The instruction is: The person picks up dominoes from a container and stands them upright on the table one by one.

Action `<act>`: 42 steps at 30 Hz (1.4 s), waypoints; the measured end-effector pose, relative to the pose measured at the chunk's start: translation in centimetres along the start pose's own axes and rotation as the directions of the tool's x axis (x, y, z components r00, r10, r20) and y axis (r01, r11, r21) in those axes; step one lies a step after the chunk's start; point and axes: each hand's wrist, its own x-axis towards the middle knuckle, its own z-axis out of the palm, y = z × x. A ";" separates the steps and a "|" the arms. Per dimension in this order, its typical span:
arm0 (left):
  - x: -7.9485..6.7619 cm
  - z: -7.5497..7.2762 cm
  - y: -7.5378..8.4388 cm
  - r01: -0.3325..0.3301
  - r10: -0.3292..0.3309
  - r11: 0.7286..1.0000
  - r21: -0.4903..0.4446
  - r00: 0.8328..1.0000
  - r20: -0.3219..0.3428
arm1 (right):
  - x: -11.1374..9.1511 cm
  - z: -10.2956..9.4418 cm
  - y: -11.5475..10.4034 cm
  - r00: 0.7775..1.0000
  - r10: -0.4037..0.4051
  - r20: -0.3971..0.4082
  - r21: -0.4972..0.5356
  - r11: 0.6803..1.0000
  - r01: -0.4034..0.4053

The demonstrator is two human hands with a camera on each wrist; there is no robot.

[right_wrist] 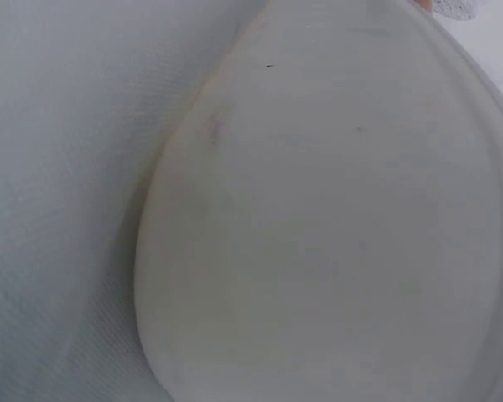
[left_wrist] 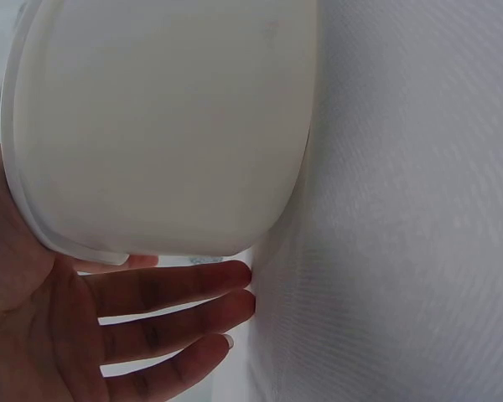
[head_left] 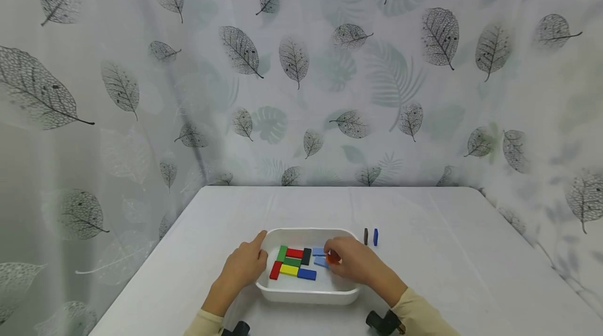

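A white plastic basin [head_left: 308, 297] stands on the table with flat coloured blocks lying inside it. My left hand [head_left: 244, 264] rests at the basin's left rim; in the left wrist view its fingers [left_wrist: 163, 289] stretch out beside the outer wall. My right hand [head_left: 350, 258] reaches over the right side of the basin and pinches an orange block [head_left: 332, 259], partly hidden by the fingers. Close by it lie two light blue blocks. To the left, a green block [head_left: 281, 253], a red block [head_left: 294, 253], a black block [head_left: 306, 256], a yellow block [head_left: 289, 270] and a blue block [head_left: 307, 274] lie edge to edge.
Behind the right hand, a dark block [head_left: 366, 236] and another blue block [head_left: 376, 237] stand upright on the white table [head_left: 424, 242]. A leaf-patterned curtain [head_left: 320, 79] hangs around the back and sides. The right wrist view is mostly filled by the basin's outer wall [right_wrist: 318, 209].
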 end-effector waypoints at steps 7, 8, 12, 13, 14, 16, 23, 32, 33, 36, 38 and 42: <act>0.0 -0.1 0.1 0.004 -0.004 1.000 -0.005 1.000 0.003 | 0.0 -0.4 0.0 1.000 -0.028 -0.010 0.014 1.000 0.028; 0.0 -0.2 0.1 0.005 -0.005 1.000 -0.006 1.000 0.004 | 0.0 -0.6 -0.1 0.999 -0.031 -0.014 0.017 0.999 0.032; -0.1 -0.3 0.2 0.004 -0.004 1.000 -0.007 1.000 0.002 | -0.1 -1.5 -0.2 0.998 -0.044 -0.037 0.045 0.998 0.046; -0.1 -0.3 0.2 0.005 -0.005 1.000 -0.005 1.000 0.003 | -0.1 -1.7 -0.3 0.998 -0.046 -0.042 0.055 0.997 0.048; -0.1 -0.3 0.2 0.009 -0.009 1.000 -0.004 1.000 0.004 | -0.1 -1.9 -0.3 0.998 -0.047 -0.046 0.062 0.997 0.049; -0.1 -0.3 0.2 0.011 -0.011 1.000 -0.007 1.000 0.003 | -0.2 -2.2 -0.3 0.998 -0.050 -0.049 0.071 0.996 0.054; -0.1 -0.3 0.2 0.005 -0.005 1.000 -0.002 1.000 -0.004 | -0.3 -2.9 -0.2 0.998 -0.041 -0.054 0.108 0.993 0.047; 0.1 -0.3 0.2 -0.003 0.003 1.000 0.001 1.000 -0.005 | -0.8 -4.9 0.3 0.993 -0.019 -0.120 0.133 0.990 0.036; 0.1 -0.3 0.2 -0.003 0.003 1.000 0.003 1.000 -0.005 | -0.8 -5.1 0.3 0.991 -0.021 -0.129 0.136 0.990 0.038; 0.0 -0.3 0.2 -0.004 0.004 1.000 0.000 1.000 -0.007 | -1.1 -5.6 0.5 0.990 -0.022 -0.142 0.156 0.987 0.044; 0.0 -0.3 0.3 -0.004 0.004 1.000 -0.004 1.000 -0.007 | -1.2 -5.9 0.6 0.989 -0.025 -0.148 0.169 0.984 0.050; -0.1 -0.4 0.4 -0.004 0.004 1.000 -0.008 1.000 -0.006 | -1.3 -6.5 0.9 0.986 -0.025 -0.165 0.176 0.983 0.055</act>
